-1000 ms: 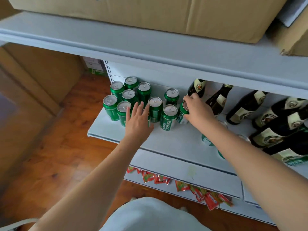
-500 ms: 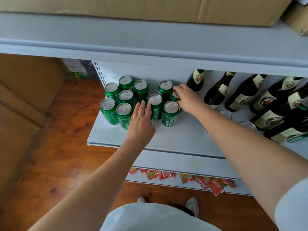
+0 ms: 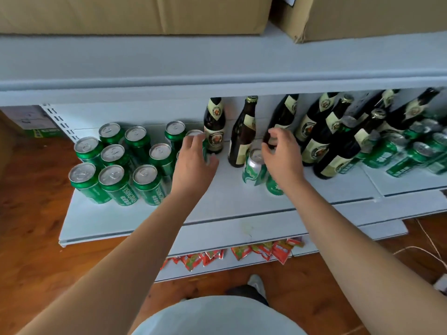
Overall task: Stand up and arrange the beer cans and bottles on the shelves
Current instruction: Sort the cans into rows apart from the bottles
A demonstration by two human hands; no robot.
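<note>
Several green beer cans [image 3: 116, 175] stand upright in a cluster at the left of the white shelf [image 3: 229, 204]. My left hand [image 3: 193, 163] wraps a green can [image 3: 195, 134] at the cluster's back right, next to a dark bottle [image 3: 214, 131]. My right hand [image 3: 283, 153] hovers with curled, spread fingers over a silver-and-green can [image 3: 254, 166], holding nothing. A second green can [image 3: 274, 187] is partly hidden under that wrist. More dark bottles [image 3: 324, 141] stand along the back to the right.
More green cans [image 3: 411, 153] crowd the far right of the shelf. The upper shelf's edge [image 3: 217, 78] overhangs, with cardboard boxes [image 3: 133, 13] on it. Red snack packets [image 3: 242, 252] lie on the lower shelf. Wooden floor [image 3: 31, 213] is at left; a cable [image 3: 430, 245] at right.
My left hand moved right from the front cans onto the back-right can. My right hand left that can and shifted right over the silver-and-green can. The view panned right.
</note>
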